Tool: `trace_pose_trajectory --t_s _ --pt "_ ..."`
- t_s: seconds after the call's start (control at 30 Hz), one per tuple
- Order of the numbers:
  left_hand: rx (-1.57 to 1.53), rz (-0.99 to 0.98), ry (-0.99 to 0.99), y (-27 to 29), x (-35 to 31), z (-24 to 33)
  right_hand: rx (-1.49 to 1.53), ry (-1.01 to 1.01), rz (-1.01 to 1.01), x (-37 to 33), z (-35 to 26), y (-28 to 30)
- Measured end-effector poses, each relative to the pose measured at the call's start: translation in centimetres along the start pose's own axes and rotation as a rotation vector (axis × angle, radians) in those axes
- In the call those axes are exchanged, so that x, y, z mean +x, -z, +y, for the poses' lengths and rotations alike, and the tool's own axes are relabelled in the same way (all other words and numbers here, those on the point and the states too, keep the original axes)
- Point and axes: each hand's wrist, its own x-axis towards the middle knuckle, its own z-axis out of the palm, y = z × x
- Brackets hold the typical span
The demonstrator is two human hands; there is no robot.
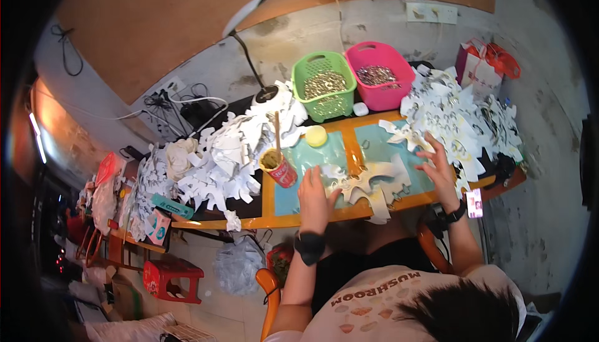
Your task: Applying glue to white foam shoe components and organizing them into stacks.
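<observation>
White cut-out pieces [373, 183], some with small metal rings, lie on the blue mat [284, 200] between my hands. My left hand [317, 200] is at the left end of these pieces, fingers stretched out and thumb apart, with nothing visible in it. To the right my right hand [440, 170] is raised with spread fingers, close to the near edge of a large heap of ringed white pieces [446, 114]. Just left of my left hand stands a red can [285, 176] holding yellowish paste and a stick. A round yellow tub [316, 135] sits farther back.
Green [324, 112] and pink baskets [388, 97] of metal parts stand at the back. A heap of white pieces [224, 155] covers the table's left. A lamp [267, 94] stands behind it. A phone [475, 203] is by the right edge; a red stool [173, 278] is on the floor.
</observation>
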Motion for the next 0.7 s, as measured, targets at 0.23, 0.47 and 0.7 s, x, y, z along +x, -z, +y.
trace_pose_trajectory --t_s 0.23,0.47,0.7 --pt "-0.006 0.607 -0.048 15.1 3.4 -2.6 -0.075 -0.128 0.119 -1.4 1.9 1.7" --pt "0.416 0.117 -0.187 19.8 18.2 -15.6 -0.166 -0.193 0.119 -1.6 3.0 0.8" --pt "0.793 -0.257 0.010 11.5 29.1 -18.7 -0.300 -0.296 0.136 -2.6 4.5 0.7"
